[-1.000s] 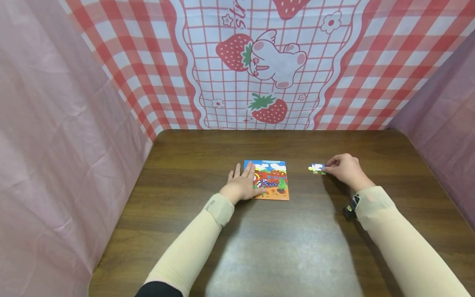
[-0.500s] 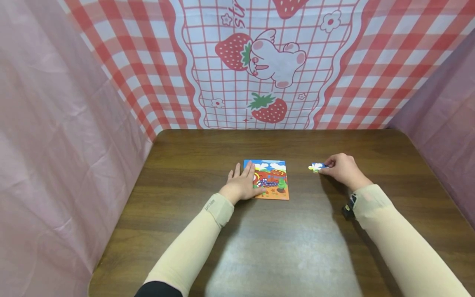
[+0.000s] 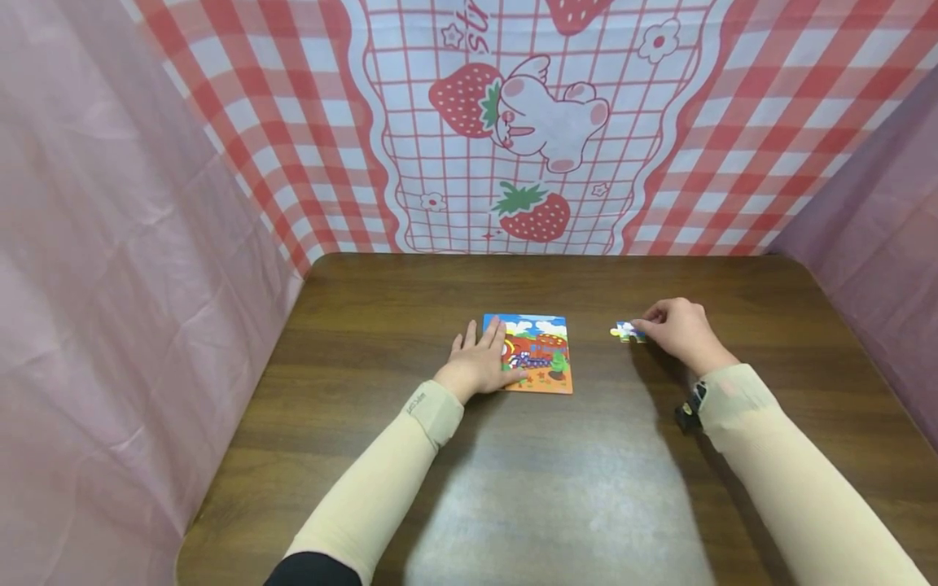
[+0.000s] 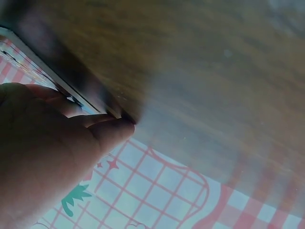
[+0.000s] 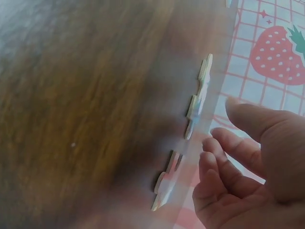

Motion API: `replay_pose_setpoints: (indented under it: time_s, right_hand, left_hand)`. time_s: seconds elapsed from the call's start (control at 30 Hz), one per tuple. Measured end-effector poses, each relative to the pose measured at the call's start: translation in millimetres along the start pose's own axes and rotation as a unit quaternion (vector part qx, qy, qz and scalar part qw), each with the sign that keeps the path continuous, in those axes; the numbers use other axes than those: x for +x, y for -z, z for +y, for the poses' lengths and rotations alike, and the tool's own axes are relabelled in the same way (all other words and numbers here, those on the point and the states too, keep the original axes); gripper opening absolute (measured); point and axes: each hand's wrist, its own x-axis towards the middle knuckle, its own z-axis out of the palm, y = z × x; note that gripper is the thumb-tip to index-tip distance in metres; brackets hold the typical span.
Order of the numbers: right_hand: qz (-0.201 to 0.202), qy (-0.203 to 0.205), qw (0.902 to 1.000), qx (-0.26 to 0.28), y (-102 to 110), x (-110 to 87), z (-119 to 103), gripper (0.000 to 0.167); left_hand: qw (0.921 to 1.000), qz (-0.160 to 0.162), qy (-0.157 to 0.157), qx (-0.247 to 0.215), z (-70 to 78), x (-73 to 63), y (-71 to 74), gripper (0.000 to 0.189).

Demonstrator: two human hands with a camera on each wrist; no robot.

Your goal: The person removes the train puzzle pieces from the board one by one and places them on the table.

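My left hand (image 3: 475, 366) lies spread on the left part of a jigsaw puzzle (image 3: 544, 350) with a colourful train picture. In the left wrist view, its fingers reach along the puzzle's edge. To the right, my right hand (image 3: 681, 332) hovers at a loose puzzle piece (image 3: 625, 331) coloured blue, white and yellow. The right wrist view shows the thumb and loosely bent fingers apart, just above the table, with nothing between them. Two pieces lie beside that hand there, one farther off (image 5: 199, 98) and one nearer piece (image 5: 167, 183); the head view shows only one clearly.
A brown wooden table (image 3: 572, 488) bears everything. Behind it hangs a red-and-white checked cloth (image 3: 308, 138) with strawberries. Pink curtains (image 3: 110, 285) flank both sides. A small black camera (image 3: 687, 417) sits on the right wrist.
The right hand's fingertips have shifted slightly at the loose piece and the thumb has lifted a little. The left hand and the puzzle stay in place. The head view has tilted slightly.
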Motion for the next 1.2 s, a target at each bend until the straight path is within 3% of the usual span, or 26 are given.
replay_pose_setpoints:
  time_s: [0.3,0.47,0.73,0.9,1.2]
  right_hand:
    - [0.023,0.009,0.9996,0.014,1,1.5,-17,0.035]
    - [0.036,0.024,0.9990,0.013,-2,3.9,-24,0.032]
    - [0.030,0.042,0.9985,0.018,-10,7.0,-40,0.029]
    - [0.014,0.044,0.9985,0.031,-17,8.6,-51,0.029]
    - [-0.007,0.067,0.9972,0.034,-35,14.0,-73,0.029]
  left_hand:
    - [0.9998,0.019,-0.011,-0.001,2.1,-4.9,-2.3,0.096]
    - [0.9984,0.027,-0.040,0.028,11.3,-11.3,-7.5,0.095]
    - [0.9960,0.012,-0.074,0.050,28.9,-26.6,-17.1,0.095]
    - [0.9962,-0.003,-0.063,0.059,34.1,-23.3,-22.8,0.097]
    - [0.9956,0.016,-0.055,0.075,38.3,-26.9,-23.2,0.098]
